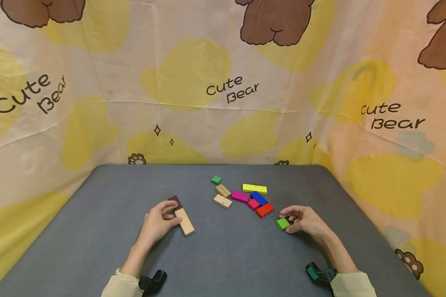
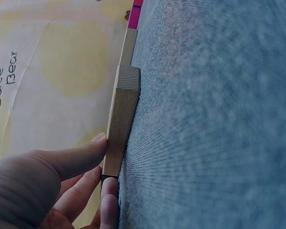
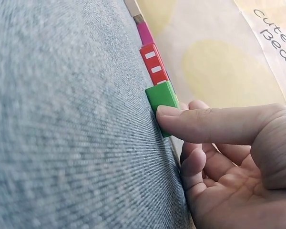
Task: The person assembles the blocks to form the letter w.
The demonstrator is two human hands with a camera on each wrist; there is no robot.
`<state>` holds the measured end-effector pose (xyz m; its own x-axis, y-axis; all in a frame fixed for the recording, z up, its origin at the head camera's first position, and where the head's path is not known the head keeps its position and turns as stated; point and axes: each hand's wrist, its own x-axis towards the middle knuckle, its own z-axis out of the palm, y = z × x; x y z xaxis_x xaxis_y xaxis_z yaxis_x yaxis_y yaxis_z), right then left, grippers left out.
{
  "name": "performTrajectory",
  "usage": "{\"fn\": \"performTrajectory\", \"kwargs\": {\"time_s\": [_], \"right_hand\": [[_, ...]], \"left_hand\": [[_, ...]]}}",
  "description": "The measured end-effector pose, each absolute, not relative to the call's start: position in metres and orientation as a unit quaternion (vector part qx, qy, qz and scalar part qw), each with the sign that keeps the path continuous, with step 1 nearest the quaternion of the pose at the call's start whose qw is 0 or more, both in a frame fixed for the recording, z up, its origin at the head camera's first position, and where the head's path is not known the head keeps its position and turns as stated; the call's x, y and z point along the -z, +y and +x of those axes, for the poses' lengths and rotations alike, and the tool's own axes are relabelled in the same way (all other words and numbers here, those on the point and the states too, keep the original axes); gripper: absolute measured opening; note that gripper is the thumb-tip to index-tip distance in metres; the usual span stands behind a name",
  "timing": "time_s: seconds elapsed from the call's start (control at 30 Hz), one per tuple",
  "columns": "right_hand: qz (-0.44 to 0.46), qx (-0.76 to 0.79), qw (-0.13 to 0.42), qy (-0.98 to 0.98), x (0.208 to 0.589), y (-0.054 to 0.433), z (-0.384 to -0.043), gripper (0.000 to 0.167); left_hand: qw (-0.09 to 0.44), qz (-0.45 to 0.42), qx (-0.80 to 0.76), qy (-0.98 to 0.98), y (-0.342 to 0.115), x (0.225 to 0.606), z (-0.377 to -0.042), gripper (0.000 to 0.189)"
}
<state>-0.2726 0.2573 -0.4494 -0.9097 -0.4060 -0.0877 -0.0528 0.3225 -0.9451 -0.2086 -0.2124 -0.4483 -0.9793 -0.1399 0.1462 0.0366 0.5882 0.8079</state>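
On the left, my left hand has its fingertips at a dark brown block, which lies end to end with a pale wooden block. Its thumb touches the side of the pale block, close to where the two meet. To the right, my right hand pinches a small bright green block low at the table. In the right wrist view its thumb presses the face of the green block; the fingertips behind are partly hidden.
Near the middle lie a red block, a blue block, two pink ones, a yellow block, two wooden blocks and a darker green block. The grey table ends at a printed curtain.
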Motion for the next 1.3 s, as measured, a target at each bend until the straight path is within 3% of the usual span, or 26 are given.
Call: {"fn": "performTrajectory", "kwargs": {"time_s": [1.3], "right_hand": [[-0.115, 0.564, 0.145, 0.805, 0.4459, 0.2475, -0.2684, 0.05]], "left_hand": [[0.097, 0.013, 0.442, -0.892, -0.2136, 0.4513, -0.2091, 0.05]]}}
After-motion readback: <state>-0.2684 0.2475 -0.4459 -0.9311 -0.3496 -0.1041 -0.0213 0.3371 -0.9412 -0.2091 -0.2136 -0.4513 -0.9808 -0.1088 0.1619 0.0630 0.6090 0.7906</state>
